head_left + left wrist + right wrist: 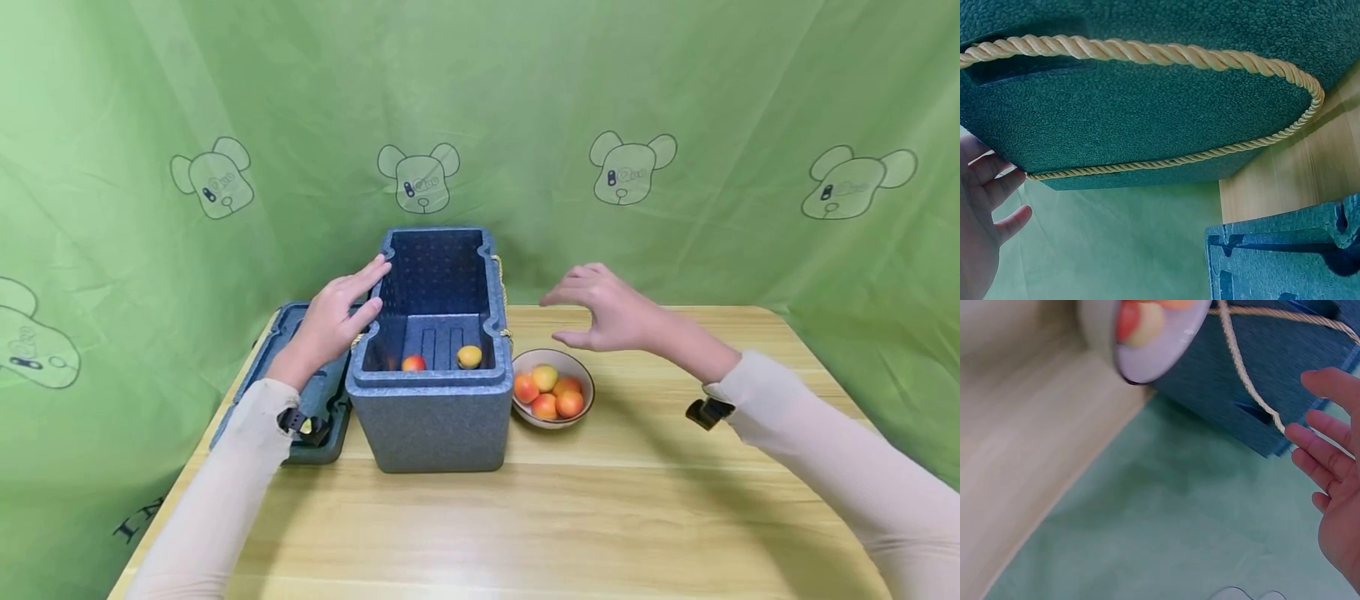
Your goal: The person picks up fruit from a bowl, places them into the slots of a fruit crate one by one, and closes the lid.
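A dark grey-blue foam cooler box [431,429] stands uncovered on the table. Inside lie a red-orange fruit [413,363] and a yellow one [469,357]. My left hand [333,317] rests its fingers on the box's left rim, the thumb apart from them. To the right of the box, my right hand [611,308] hovers above and behind a bowl [589,398], fingers loosely bent, nothing between them. Several red-orange and yellow fruits [545,377] fill the bowl. In the left wrist view a twisted gold rope [1147,165] runs along the box's side near my left fingertips.
The box's lid [318,450] lies on the table at the left, partly behind my left forearm. Another rope [1238,356] hangs on the box's right side. A green curtain [525,100] surrounds the wooden table [600,517] at the back and sides.
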Available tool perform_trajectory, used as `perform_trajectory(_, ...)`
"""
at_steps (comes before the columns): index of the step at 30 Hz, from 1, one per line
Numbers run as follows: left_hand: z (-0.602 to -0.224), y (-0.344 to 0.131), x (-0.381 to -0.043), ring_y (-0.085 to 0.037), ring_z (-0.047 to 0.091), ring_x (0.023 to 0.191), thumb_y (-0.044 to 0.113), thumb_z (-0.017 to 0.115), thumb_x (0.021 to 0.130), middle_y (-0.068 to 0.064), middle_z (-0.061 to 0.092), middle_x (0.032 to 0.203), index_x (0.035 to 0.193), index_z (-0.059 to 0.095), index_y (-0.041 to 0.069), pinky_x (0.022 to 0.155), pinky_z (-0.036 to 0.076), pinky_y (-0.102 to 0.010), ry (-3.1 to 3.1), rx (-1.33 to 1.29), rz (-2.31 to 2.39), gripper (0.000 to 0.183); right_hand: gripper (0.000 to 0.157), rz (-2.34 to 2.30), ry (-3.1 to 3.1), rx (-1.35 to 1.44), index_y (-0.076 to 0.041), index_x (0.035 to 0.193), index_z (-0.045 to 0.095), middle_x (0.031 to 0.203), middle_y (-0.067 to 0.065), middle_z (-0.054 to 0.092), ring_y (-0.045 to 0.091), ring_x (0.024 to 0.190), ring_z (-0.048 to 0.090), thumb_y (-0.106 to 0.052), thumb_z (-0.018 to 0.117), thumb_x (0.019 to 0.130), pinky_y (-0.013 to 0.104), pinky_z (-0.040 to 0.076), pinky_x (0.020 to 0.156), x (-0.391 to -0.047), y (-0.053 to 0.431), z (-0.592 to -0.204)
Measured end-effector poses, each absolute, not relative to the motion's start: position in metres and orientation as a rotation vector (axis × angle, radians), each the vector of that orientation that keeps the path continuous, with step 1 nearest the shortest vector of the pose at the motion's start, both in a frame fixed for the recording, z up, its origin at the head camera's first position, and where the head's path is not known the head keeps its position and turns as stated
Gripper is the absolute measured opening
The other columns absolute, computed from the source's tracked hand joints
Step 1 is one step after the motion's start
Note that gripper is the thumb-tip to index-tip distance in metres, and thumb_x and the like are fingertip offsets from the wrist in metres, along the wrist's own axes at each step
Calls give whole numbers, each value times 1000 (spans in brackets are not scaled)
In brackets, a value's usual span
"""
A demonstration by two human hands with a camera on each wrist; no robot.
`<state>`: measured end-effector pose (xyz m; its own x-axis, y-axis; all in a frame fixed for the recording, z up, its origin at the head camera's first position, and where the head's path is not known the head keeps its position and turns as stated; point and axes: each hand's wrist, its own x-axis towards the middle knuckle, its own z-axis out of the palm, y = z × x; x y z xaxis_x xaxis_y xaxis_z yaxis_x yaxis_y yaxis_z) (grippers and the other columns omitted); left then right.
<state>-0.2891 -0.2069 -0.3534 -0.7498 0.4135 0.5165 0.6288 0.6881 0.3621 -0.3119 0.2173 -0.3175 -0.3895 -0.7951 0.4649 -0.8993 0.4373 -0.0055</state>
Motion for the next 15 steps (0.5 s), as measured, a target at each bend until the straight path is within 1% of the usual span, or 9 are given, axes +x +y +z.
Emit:
perform_trajectory(4, -353, -206, -289, -36, 43, 147, 40, 41, 107, -10, 37, 164, 158, 41, 12, 119, 32, -58, -2504, -812, -739, 57, 41, 325, -2313, 1489, -6, 109, 76, 102, 6, 76, 25, 97, 63, -23, 87, 73, 49, 45, 92, -309, 222, -333)
perform_trajectory(8, -353, -206, -289, -36, 43, 147, 42, 40, 108, -10, 37, 164, 158, 40, 12, 119, 32, -58, -2506, -812, -731, 58, 39, 288, -2360, 1531, -7, 107, 76, 101, 3, 76, 23, 97, 63, -26, 86, 74, 49, 45, 94, -304, 226, -346)
perform_trajectory(15, -353, -207, -289, -36, 43, 147, 40, 41, 108, -10, 37, 164, 158, 40, 12, 119, 32, -58, -2503, -813, -735, 57, 38, 220, -2392, 1613, -8, 104, 76, 98, 0, 76, 20, 95, 63, -27, 87, 73, 46, 48, 90, -297, 228, -358)
